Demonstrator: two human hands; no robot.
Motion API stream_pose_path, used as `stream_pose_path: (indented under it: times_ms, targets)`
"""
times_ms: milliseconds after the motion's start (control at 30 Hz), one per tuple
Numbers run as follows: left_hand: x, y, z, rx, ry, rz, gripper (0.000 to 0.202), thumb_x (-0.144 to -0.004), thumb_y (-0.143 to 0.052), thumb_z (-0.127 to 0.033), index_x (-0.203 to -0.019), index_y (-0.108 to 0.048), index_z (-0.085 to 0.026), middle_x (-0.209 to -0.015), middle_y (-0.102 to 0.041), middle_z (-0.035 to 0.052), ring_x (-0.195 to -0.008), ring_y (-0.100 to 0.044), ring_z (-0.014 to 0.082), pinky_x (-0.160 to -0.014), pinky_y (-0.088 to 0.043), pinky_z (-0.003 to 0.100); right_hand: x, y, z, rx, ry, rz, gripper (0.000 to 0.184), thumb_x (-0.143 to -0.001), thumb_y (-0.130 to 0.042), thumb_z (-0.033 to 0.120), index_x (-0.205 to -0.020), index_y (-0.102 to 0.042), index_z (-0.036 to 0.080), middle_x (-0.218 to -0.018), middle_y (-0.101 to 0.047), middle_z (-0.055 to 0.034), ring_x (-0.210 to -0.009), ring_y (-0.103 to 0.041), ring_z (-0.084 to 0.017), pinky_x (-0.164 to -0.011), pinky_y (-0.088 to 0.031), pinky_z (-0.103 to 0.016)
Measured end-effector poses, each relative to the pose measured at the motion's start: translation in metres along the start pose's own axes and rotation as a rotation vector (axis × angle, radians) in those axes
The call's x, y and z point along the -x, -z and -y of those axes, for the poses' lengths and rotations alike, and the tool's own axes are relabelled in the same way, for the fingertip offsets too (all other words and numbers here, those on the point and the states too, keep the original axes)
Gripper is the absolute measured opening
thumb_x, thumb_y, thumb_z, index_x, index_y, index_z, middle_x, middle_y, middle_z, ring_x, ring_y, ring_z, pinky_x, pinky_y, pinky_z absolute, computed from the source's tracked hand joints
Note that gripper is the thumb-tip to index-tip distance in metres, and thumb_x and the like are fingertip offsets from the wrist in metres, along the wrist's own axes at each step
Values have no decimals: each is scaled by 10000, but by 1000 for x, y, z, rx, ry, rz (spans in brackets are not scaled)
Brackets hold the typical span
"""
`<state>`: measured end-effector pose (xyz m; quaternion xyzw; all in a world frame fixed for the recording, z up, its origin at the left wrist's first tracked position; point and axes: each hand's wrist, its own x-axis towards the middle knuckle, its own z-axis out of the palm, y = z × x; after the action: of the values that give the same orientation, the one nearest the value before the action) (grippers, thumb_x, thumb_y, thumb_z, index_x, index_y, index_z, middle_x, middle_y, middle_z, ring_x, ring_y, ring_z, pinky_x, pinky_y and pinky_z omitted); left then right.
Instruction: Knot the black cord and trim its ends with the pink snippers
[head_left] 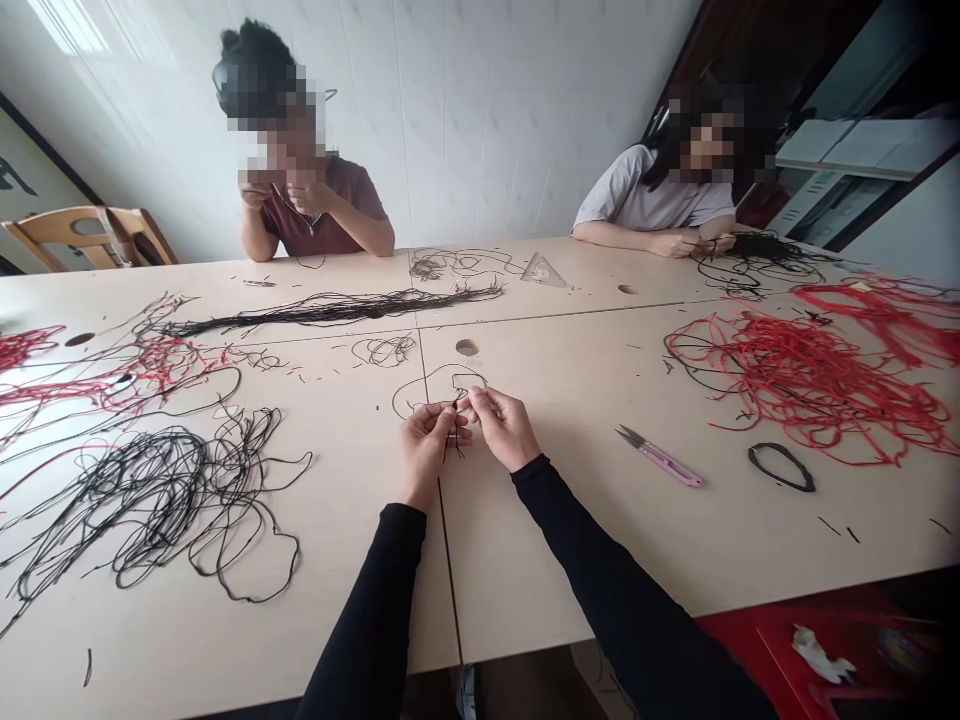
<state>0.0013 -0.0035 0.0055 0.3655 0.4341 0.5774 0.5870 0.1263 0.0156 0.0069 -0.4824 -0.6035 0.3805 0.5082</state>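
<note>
Both hands meet over the seam of the table, near its middle. My left hand is closed, pinching a thin black cord between thumb and fingers. Short ends of that cord hang below the fingertips, and a loop of it lies on the table beyond. My right hand is also closed, its thumb and forefinger pinching the same cord just right of the left fingertips. A small dark spot, perhaps a knot, shows between the hands; its detail is too small to make out. Purple-handled thread snips lie right of my right hand.
A tangle of black cords spreads at the left, and red cords heap at the right. A black cord ring lies near the snips. Across the table, two people handle cords. A black cord bundle stretches between.
</note>
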Motion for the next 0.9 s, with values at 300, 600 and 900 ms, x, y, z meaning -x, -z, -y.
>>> stream_pose_path:
  times_ms: [300, 600, 900]
  targets:
    - [0, 0, -2, 33, 18, 32, 278, -752, -726, -364, -835, -621, -121, -683, -635, 31, -567, -628, 131, -583, -534, 263, 0, -2, -3, -84, 0, 105, 314, -842, -581, 473, -832, -632, 164, -655, -611, -15, -599, -555, -148, -569, -454, -254]
    - [2, -2, -4, -14, 8, -5, 287, -756, -709, -353, -874, -604, -114, -680, -630, 29, -546, -605, 120, -573, -543, 274, -2, -1, -5, -130, -19, 42, 311, -816, -610, 462, -819, -643, 153, -726, -648, -38, -666, -591, -164, -644, -474, -269]
    - [1, -2, -1, -77, -24, -15, 279, -768, -694, -363, -855, -599, -116, -687, -627, 37, -558, -604, 126, -564, -548, 285, -1, -2, -4, -14, 20, -41, 211, -815, -610, 370, -887, -635, 174, -699, -599, 2, -608, -509, -135, -614, -437, -260]
